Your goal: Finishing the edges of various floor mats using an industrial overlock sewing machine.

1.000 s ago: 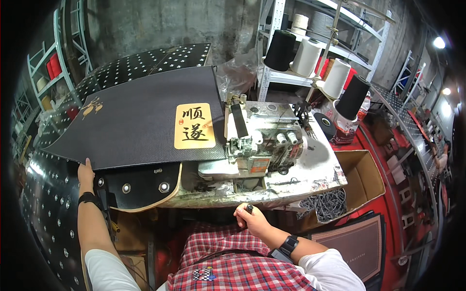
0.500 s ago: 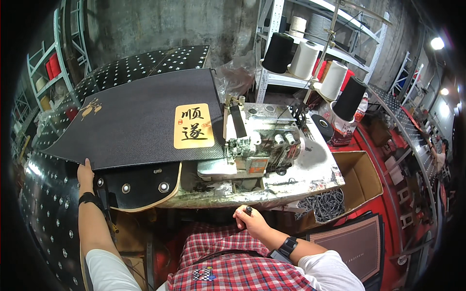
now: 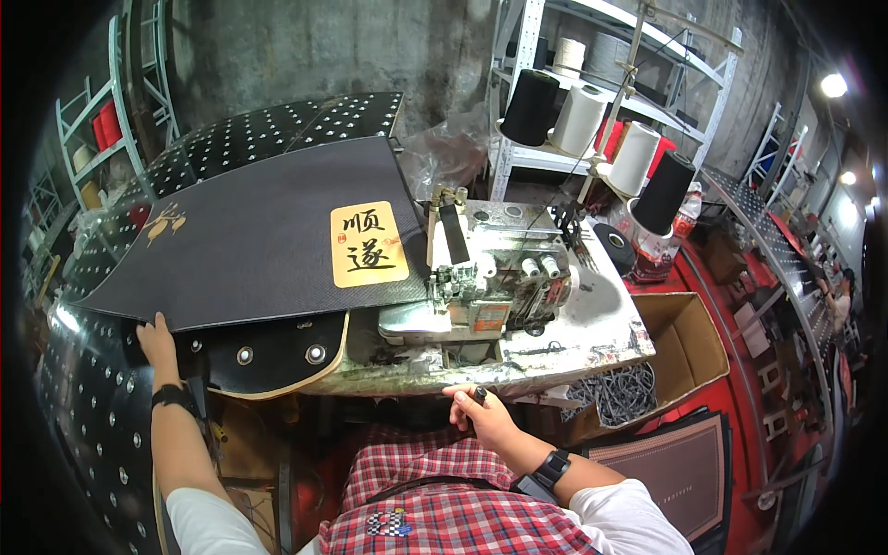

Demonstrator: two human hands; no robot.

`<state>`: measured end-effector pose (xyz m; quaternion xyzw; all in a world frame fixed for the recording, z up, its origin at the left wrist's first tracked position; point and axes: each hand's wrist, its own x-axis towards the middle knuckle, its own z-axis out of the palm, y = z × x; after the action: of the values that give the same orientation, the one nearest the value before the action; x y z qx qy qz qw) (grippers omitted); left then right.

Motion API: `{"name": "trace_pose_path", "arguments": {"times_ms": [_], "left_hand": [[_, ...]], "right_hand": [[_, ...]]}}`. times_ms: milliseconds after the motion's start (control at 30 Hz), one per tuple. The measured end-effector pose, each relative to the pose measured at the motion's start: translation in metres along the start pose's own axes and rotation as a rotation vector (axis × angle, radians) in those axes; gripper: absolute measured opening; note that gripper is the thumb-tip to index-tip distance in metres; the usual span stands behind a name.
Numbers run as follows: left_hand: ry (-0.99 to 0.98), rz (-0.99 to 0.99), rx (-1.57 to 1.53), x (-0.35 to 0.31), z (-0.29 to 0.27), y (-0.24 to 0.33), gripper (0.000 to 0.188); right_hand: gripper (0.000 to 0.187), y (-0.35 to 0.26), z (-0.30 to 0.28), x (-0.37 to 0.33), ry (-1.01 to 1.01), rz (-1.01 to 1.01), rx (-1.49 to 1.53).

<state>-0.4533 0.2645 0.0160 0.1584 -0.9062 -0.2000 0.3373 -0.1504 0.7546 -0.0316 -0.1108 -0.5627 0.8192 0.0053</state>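
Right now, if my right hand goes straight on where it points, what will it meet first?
Probably the machine table's front edge, ahead-left of the right hand; depth is unclear, it might pass underneath.

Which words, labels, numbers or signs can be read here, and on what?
I won't copy wording, only locate it.
Gold panel on the dark mat: two large black characters, legible; red marks too small.
Brown mat, lower right: one line of small pale lettering.
Sewing machine: orange label, too small to read.
Red-and-white bag, right: print blurred.
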Motion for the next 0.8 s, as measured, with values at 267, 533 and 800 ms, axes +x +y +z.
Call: {"name": "trace_pose_path", "arguments": {"times_ms": [267, 533, 800], "left_hand": [[0.503, 0.518, 0.314, -0.071, -0.168, 0.004, 0.031], [0.408, 0.594, -0.47, -0.163, -0.311, 0.107, 0.058], [-0.38, 0.371, -1.084, -0.207, -0.364, 0.175, 0.072]], "right_hand": [[0.044, -0.04, 0.018, 0.026, -0.104, -0.106, -0.116], [0.038, -0.057, 0.05, 0.071, -0.071, -0.018, -0.068], [0.034, -0.046, 0.047, 0.085, -0.025, -0.054, 0.131]]}}
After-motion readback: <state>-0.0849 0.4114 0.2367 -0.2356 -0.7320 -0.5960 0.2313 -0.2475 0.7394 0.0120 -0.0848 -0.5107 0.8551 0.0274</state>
